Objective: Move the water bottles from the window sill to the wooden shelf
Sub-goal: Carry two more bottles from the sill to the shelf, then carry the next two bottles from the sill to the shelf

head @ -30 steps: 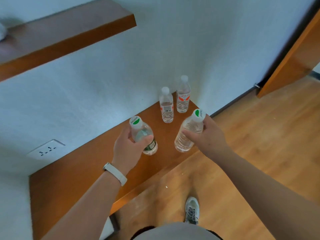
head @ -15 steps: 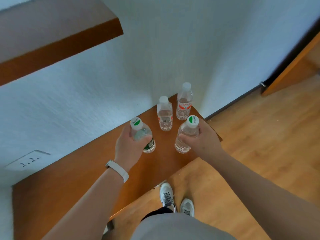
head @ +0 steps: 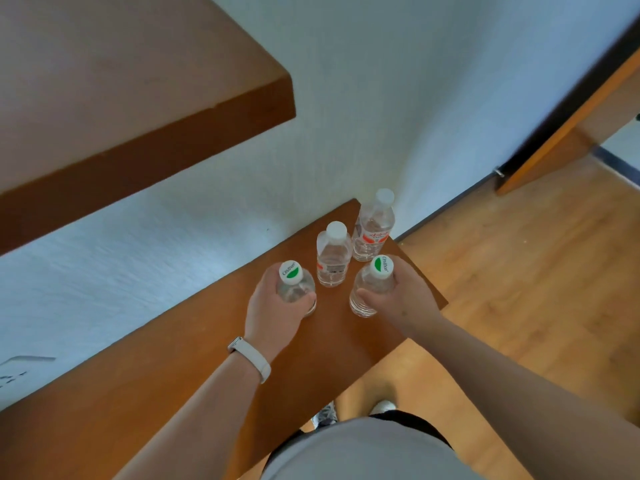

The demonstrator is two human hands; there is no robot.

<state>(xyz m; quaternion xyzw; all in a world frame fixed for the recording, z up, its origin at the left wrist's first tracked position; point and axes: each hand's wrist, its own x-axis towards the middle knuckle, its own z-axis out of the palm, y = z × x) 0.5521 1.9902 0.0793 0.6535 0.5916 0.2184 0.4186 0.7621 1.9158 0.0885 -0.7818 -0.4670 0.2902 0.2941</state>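
Note:
Several clear water bottles stand near the right end of the lower wooden shelf point(head: 173, 393). My left hand point(head: 273, 317) is wrapped around a green-capped bottle point(head: 292, 284) whose base rests on the shelf. My right hand point(head: 405, 299) grips a second green-capped bottle point(head: 372, 285), also down on the shelf near its front right corner. Behind them stand two white-capped bottles with red labels, one in the middle point(head: 332, 259) and one at the far corner point(head: 374, 226), both untouched.
An upper wooden shelf point(head: 121, 109) juts out from the white wall at the top left, above the lower one. A wall socket point(head: 20, 367) sits at the left edge. Wooden floor and an open door point(head: 571, 119) lie to the right. My feet show below.
Both hands have brought their green-capped bottles down and closer to the two red-labelled bottles. My head has moved closer, so the upper shelf fills more of the view.

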